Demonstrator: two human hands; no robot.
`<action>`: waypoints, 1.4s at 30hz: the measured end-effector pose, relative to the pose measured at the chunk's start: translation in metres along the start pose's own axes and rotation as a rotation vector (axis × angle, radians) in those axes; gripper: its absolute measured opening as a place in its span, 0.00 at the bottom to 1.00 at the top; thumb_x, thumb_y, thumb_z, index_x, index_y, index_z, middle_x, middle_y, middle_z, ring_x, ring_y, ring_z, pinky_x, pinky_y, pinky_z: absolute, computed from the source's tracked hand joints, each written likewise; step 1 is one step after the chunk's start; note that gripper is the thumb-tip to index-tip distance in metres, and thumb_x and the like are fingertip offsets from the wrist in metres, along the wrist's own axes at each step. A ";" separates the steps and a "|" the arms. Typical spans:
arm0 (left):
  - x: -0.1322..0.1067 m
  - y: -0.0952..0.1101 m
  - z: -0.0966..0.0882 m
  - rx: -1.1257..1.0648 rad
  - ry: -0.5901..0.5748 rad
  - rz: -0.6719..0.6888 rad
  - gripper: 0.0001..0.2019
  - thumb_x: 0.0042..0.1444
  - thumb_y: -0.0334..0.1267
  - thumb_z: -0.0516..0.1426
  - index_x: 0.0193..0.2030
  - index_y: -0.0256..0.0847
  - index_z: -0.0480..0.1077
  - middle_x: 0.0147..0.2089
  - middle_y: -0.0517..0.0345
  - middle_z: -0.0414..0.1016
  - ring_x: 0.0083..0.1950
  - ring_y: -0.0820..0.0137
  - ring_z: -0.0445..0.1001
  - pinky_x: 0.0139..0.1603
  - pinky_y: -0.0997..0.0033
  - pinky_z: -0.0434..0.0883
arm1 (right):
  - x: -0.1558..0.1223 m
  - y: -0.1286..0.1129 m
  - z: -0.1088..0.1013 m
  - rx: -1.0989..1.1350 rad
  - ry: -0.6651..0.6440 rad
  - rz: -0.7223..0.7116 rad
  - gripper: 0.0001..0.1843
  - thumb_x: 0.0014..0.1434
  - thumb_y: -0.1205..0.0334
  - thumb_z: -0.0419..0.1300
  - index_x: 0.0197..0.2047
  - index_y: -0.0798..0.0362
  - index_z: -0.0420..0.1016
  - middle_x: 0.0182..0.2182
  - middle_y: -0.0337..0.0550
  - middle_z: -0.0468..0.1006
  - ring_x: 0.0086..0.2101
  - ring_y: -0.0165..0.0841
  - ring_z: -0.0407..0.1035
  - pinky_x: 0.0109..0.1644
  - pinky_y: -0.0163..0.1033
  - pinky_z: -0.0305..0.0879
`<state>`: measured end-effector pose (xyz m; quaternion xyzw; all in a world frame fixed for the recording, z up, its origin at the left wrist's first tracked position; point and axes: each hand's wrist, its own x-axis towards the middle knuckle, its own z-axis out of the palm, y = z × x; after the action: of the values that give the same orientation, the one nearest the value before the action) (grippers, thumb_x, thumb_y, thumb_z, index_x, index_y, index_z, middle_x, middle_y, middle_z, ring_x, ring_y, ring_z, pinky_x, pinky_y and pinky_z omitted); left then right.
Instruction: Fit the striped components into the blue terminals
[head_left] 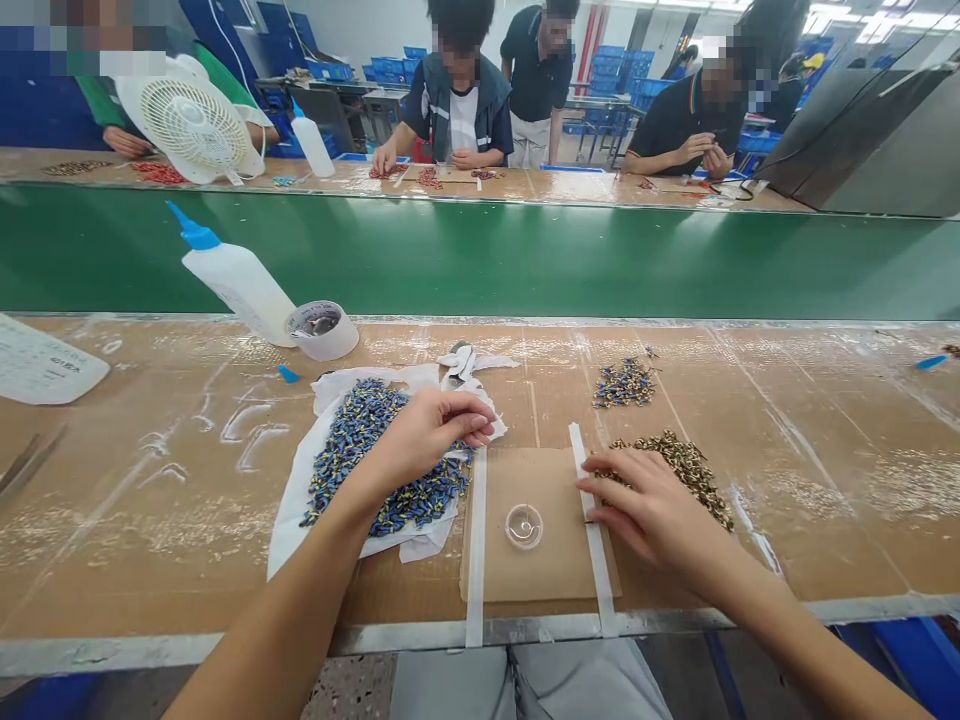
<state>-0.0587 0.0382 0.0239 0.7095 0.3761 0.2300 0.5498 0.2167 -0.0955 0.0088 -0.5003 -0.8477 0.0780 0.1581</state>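
Note:
My left hand hovers over the right side of a pile of small blue-and-yellow parts, which lies on a white cloth. Its thumb and fingers are pinched together; whatever is between them is too small or hidden to name. My right hand is beside a heap of small brass-coloured parts, partly covering it. Its fingers reach left over a white tape strip, thumb and forefinger apart. Between the hands, a small clear round cup rests on a cardboard sheet.
Behind the right hand is a smaller pile of blue-and-brass parts. A leaning squeeze bottle and a tape roll stand at back left. Beyond the green divider, several people sit or stand near a white fan.

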 end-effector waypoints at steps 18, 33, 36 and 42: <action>0.005 -0.005 0.023 0.095 -0.027 0.000 0.15 0.61 0.43 0.53 0.28 0.37 0.71 0.25 0.58 0.72 0.26 0.74 0.68 0.29 0.74 0.66 | 0.081 0.000 0.015 0.636 0.055 0.084 0.09 0.63 0.63 0.58 0.46 0.52 0.74 0.35 0.42 0.79 0.34 0.31 0.71 0.38 0.38 0.67; 0.003 -0.003 0.044 -0.299 -0.023 -0.024 0.13 0.60 0.45 0.56 0.35 0.35 0.71 0.31 0.55 0.74 0.30 0.73 0.71 0.33 0.73 0.68 | 0.080 -0.013 0.029 0.516 0.302 0.057 0.06 0.63 0.65 0.56 0.33 0.53 0.70 0.26 0.40 0.73 0.25 0.29 0.64 0.28 0.34 0.60; 0.004 -0.006 0.049 -0.496 -0.031 -0.095 0.13 0.56 0.45 0.60 0.38 0.34 0.73 0.31 0.55 0.74 0.31 0.73 0.71 0.31 0.74 0.68 | 0.079 -0.010 0.031 0.361 0.364 -0.034 0.08 0.63 0.67 0.55 0.31 0.52 0.70 0.30 0.43 0.74 0.28 0.30 0.66 0.31 0.36 0.63; 0.001 -0.003 0.057 -0.773 0.108 -0.209 0.11 0.49 0.40 0.66 0.33 0.35 0.71 0.33 0.58 0.70 0.34 0.76 0.68 0.31 0.78 0.64 | 0.079 -0.007 0.035 0.088 0.376 -0.110 0.08 0.63 0.69 0.55 0.35 0.52 0.74 0.34 0.46 0.76 0.33 0.32 0.67 0.36 0.37 0.65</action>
<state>-0.0165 0.0046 0.0047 0.3953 0.3600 0.3344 0.7761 0.1630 -0.0291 -0.0073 -0.4514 -0.8252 0.0115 0.3394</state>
